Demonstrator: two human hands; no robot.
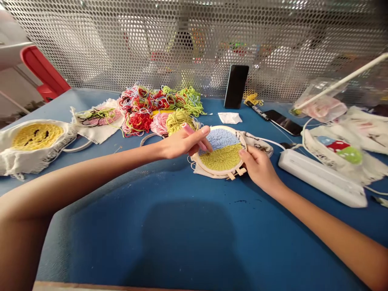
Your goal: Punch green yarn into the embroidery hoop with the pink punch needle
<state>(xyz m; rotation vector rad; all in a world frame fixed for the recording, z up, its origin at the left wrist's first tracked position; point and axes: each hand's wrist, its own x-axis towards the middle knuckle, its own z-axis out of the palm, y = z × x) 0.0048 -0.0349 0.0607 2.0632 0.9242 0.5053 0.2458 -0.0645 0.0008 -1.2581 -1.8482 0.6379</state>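
Observation:
A round wooden embroidery hoop (223, 174) is tilted above the table, holding white cloth worked in loops, pale blue on top and olive green below. My right hand (260, 166) grips its right rim, thumb on the front near the wooden screw tabs. At the hoop's left side my left hand (186, 142) is closed around a pink punch needle (188, 129), whose upper end sticks out above the fingers. The tool's tip is hidden by the fingers, so contact with the cloth cannot be made out. An olive yarn ball (180, 120) lies just behind my left hand.
Tangled colourful yarn (157, 99) is heaped at the back. A phone (237, 87) leans on the perforated metal panel (209, 48); another phone (283, 122) lies flat. A white power strip (323, 178) sits right, near stitched cloth (336, 150). A yellow smiley piece (38, 135) lies left.

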